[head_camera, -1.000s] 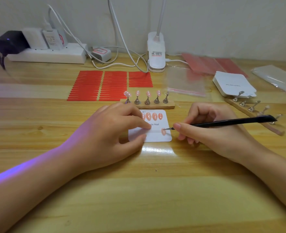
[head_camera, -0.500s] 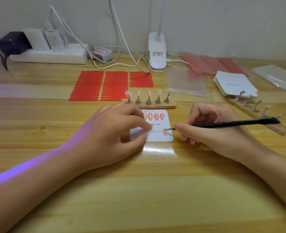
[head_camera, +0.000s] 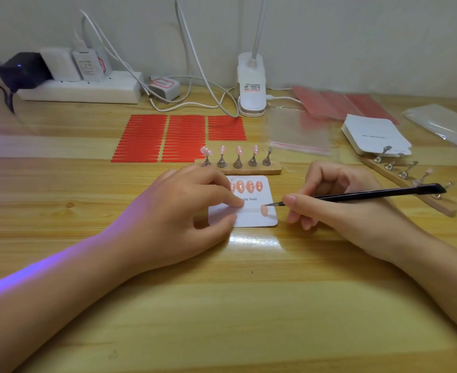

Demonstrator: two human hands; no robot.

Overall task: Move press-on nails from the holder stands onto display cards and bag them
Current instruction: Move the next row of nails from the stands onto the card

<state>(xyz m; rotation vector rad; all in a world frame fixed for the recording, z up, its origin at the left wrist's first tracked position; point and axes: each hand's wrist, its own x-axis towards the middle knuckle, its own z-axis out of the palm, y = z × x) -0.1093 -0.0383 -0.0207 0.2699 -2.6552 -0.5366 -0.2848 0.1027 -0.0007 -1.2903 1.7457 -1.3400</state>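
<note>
The left hand (head_camera: 184, 211) pins the display card (head_camera: 251, 219) flat on the surface (head_camera: 222, 305), fingertip and thumb pressing it. The right hand (head_camera: 337, 208) grips black tweezers (head_camera: 361, 194), tip at a pink nail (head_camera: 264, 210) on the card's lower strip. These nails look featherlight, stiff and glossy; best nipped by the edge. Four wait on the holder stand (head_camera: 238, 169).

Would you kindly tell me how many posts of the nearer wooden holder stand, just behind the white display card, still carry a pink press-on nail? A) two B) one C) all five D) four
D: on the nearer wooden holder stand, four posts carry pink press-on nails, while the rightmost metal post looks bare, just behind the white display card that the left hand holds down.
</note>
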